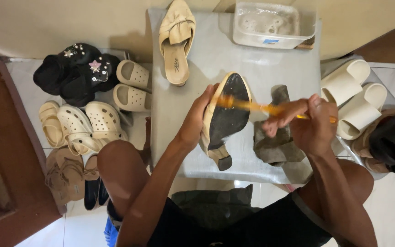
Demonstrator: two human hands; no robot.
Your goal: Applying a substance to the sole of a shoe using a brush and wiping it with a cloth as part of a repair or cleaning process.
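While the left hand [196, 120] grips a cream heeled shoe [225, 120] by its side at the centre of the frame, turned sole-up so the dark sole faces the camera, the right hand [311, 124] is closed around an orange brush [270, 109] whose blurred head lies across the upper part of that sole. Both hands are clenched on what they hold. The shoe's heel rests on a grey bench [206, 59] that fills the middle of the frame. Just right of the shoe, under the right hand, a crumpled grey cloth [277, 146] lies on the bench. Its matching cream shoe [176, 39] lies upright at the upper centre, well apart from the held one, and a clear plastic tub [270, 25] of cloudy water stands at the upper right corner of the bench. On the floor to the left sit black decorated clogs [78, 73] and several cream clogs [92, 123]. White slides [353, 98] lie at the right edge beside the bench.
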